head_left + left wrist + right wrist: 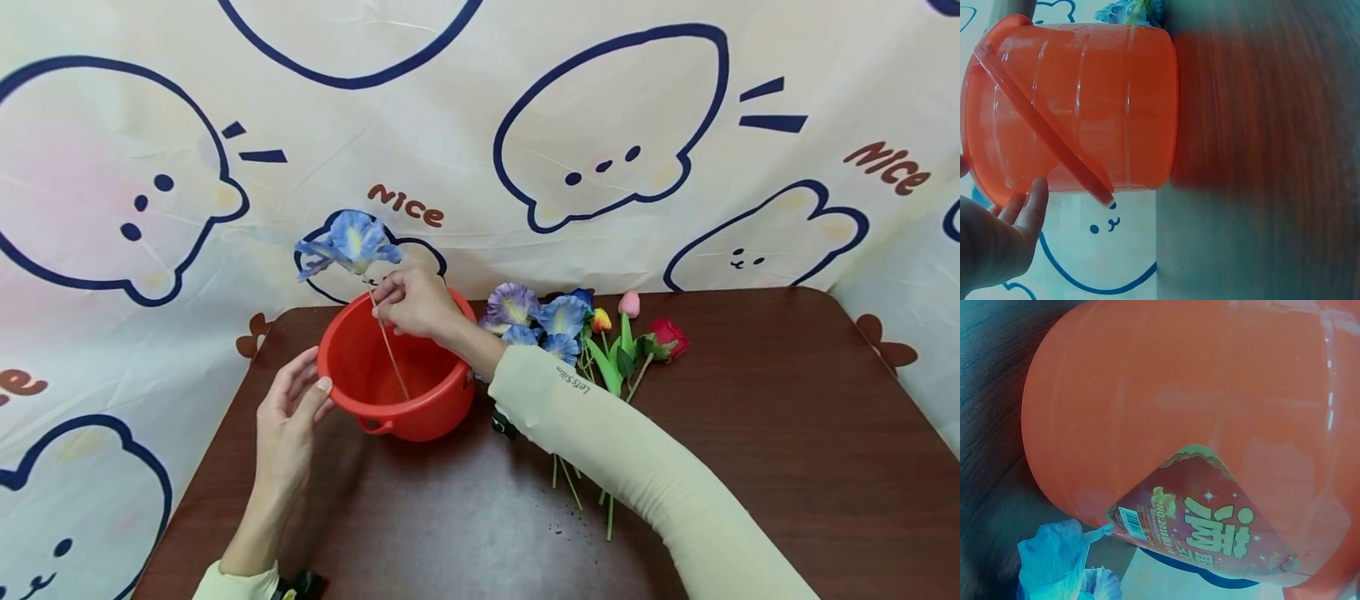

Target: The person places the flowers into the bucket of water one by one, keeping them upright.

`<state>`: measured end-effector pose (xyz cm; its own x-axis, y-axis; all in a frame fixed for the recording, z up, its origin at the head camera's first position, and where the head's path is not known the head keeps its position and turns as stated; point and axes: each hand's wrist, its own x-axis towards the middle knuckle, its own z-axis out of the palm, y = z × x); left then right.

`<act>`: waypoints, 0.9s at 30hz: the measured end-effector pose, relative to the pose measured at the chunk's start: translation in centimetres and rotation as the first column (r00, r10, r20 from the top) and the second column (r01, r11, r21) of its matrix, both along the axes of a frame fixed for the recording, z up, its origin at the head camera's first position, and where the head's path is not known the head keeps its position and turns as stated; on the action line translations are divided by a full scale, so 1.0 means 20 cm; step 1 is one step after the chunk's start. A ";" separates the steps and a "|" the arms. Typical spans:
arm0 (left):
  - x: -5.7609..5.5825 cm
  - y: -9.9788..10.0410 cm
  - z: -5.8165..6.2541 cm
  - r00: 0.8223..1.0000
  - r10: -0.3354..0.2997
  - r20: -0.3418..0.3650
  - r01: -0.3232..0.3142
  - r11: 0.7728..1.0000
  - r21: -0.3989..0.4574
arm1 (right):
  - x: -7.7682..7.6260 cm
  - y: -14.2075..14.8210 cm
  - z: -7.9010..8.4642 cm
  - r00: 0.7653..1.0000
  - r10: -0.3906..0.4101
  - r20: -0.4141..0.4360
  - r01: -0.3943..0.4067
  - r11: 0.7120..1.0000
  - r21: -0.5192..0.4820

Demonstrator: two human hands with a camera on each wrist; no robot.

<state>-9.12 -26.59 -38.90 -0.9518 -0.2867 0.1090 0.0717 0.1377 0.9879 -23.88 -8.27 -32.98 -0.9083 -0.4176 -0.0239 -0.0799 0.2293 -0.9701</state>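
A red plastic bucket (423,417) stands on the table, its mouth tilted into the head view. My left hand (288,421) holds its left rim, thumb at the edge and fingers along the outer wall. Over the bucket, my right hand (416,304) pinches the thin stem of a blue artificial iris (356,242). The bloom rises above the rim while the stem slants down inside the bucket. In the left wrist view, fingers (1035,206) of my left hand touch the bucket's side near its handle (1047,134). The right wrist view shows a printed label (1200,519) on the bucket.
Right of the bucket lie several artificial flowers: blue and purple irises (513,304), a pink tulip (630,304), an orange-yellow tulip (601,320) and a red rose (667,339). My right forearm crosses over their stems. A patterned cloth (585,250) hangs behind the brown table (787,417).
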 end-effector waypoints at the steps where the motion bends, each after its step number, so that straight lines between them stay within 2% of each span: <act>1: 0.00 0.00 0.00 1.000 0.002 0.003 -0.002 1.000 0.000 | 0.00 0.00 0.00 1.000 0.006 0.013 -0.006 1.000 0.007; 7: 0.01 0.00 -0.01 1.000 0.002 0.020 -0.002 1.000 0.009 | 0.02 0.04 0.03 0.995 0.041 0.092 -0.041 0.999 -0.007; 15: -0.01 0.00 0.00 1.000 0.001 0.005 -0.001 1.000 0.009 | 0.08 0.17 0.17 0.989 0.100 0.107 -0.091 0.992 -0.083; 21: -0.01 0.00 0.00 1.000 0.015 0.008 -0.015 1.000 -0.001 | 0.13 0.32 0.24 0.993 0.070 0.098 -0.054 0.986 -0.157; 27: -0.01 0.00 0.01 1.000 0.011 0.010 -0.011 1.000 -0.003 | 0.20 0.53 0.25 0.995 0.004 0.099 0.016 0.980 -0.197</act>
<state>-9.28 -26.61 -38.76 -0.9496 -0.2970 0.1005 0.0604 0.1411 0.9881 -19.81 2.34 -27.94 -0.9082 -0.4173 -0.0310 0.0189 0.0332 -0.9993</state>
